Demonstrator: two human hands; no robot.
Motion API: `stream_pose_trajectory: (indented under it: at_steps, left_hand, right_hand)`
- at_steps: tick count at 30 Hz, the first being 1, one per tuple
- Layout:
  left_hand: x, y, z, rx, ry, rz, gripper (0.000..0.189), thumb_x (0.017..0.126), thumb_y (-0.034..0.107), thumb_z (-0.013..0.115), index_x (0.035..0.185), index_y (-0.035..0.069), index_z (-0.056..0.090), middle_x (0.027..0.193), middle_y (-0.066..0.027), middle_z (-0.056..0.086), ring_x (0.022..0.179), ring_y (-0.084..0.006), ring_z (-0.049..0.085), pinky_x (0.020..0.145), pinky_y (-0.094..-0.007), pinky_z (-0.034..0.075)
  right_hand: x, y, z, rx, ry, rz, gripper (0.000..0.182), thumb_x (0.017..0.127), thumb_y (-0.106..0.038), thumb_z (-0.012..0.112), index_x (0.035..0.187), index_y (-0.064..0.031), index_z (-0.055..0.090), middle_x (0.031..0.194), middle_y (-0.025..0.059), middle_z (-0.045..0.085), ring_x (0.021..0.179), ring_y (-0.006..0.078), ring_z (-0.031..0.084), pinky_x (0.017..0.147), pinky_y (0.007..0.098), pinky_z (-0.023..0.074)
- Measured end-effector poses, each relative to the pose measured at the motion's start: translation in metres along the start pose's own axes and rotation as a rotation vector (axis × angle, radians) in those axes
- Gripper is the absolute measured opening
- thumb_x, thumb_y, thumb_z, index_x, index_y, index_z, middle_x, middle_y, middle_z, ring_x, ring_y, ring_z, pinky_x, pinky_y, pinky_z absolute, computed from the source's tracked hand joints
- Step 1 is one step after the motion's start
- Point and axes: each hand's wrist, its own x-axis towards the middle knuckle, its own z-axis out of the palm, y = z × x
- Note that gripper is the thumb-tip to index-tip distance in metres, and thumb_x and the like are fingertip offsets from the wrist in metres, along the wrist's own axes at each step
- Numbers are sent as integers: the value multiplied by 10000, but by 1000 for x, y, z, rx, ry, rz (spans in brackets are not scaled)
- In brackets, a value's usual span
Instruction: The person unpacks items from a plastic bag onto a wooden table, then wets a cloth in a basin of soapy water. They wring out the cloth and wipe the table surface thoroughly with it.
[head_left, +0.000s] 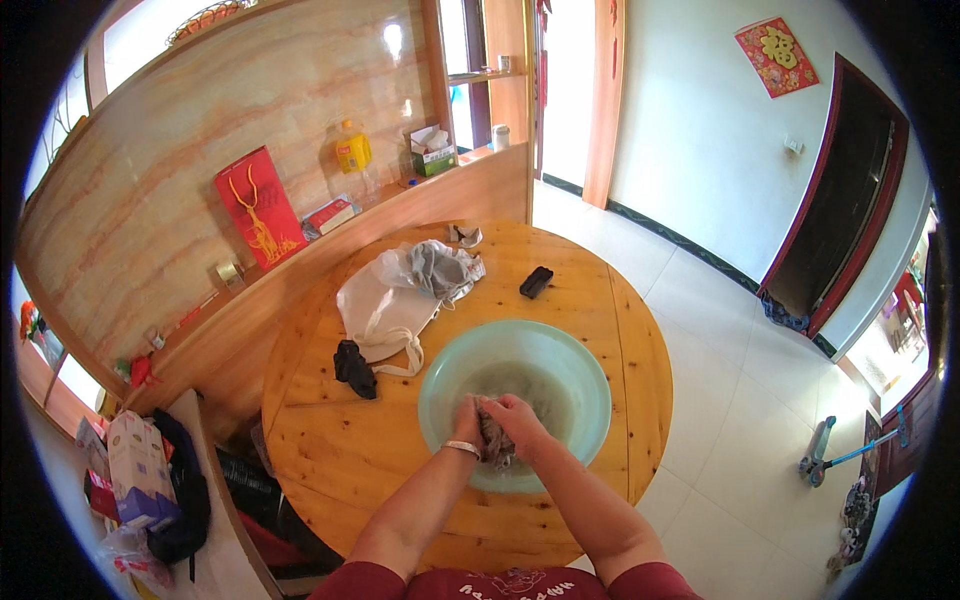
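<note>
A pale green plastic basin (585, 375) of cloudy grey water stands on a round wooden table (637, 352). Over its near left part, my left hand (468, 421) and my right hand (516, 424) are close together, both gripping a wet greyish-brown cloth (495, 446). The cloth hangs between them down to the water; its lower part is blurred by the water. A bracelet circles my left wrist. Beyond the basin lie a white canvas bag (386, 300) with a strap and a grey cloth (442, 270) on top.
A black crumpled cloth (354, 370) lies left of the basin, a small black object (536, 282) behind it. A ledge at the back holds a red gift bag (260, 206), a yellow-labelled bottle (353, 150) and a tissue box (433, 154). A scooter (821, 457) stands at right.
</note>
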Motion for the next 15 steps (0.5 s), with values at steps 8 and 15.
stream_pose_trajectory:
  at_steps: [8,15]
  left_hand:
    - [-71,-3,80,87,40,-53,447,972,455,391,1165,103,589,1104,-110,636,959,-267,609,815,-417,510]
    - [-80,-1,87,1032,265,435,263,940,252,552,972,-7,586,882,-119,645,839,-238,613,753,-364,482]
  right_hand:
    - [7,-9,5,-1048,325,-438,347,925,-370,542,929,-24,569,842,219,663,835,364,653,764,493,499]
    - [54,13,-63,-1253,444,-215,273,936,-302,516,970,-54,624,1046,195,640,942,387,635,779,496,518]
